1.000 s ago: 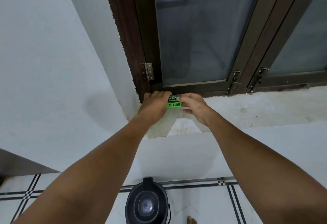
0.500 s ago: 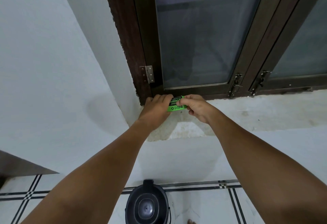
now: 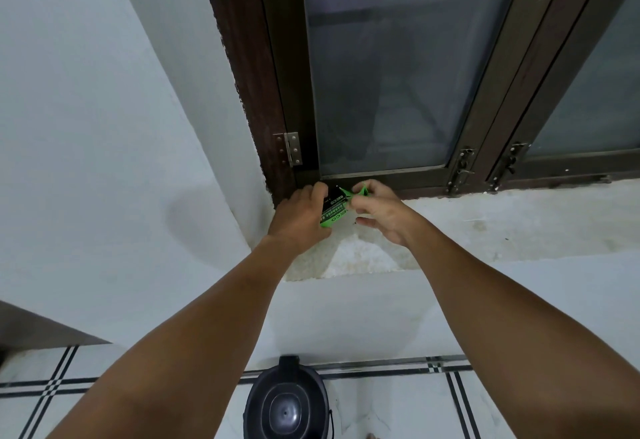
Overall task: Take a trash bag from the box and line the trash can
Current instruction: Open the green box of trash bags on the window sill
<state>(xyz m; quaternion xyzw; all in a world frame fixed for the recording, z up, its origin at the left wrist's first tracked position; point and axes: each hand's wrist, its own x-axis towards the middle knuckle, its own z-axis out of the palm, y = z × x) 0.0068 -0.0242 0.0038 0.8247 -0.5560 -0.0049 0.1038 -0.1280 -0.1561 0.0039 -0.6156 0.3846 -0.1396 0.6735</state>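
A small green and black trash bag box [image 3: 334,210] is held above the windowsill, at the window's lower left corner. My left hand [image 3: 300,217] grips the box's left side. My right hand [image 3: 381,211] pinches the box's green end flap, which stands open at the far end. No bag shows outside the box. The black trash can [image 3: 286,404] stands on the floor straight below, seen from above, with its domed lid on.
A rough white windowsill [image 3: 485,227] runs to the right under a dark-framed window [image 3: 381,75] with latches. White walls meet at the left corner. White floor tiles with black lines surround the can.
The box has turned from lying sideways to pointing away from me, and my right hand has pulled its green end flap open.
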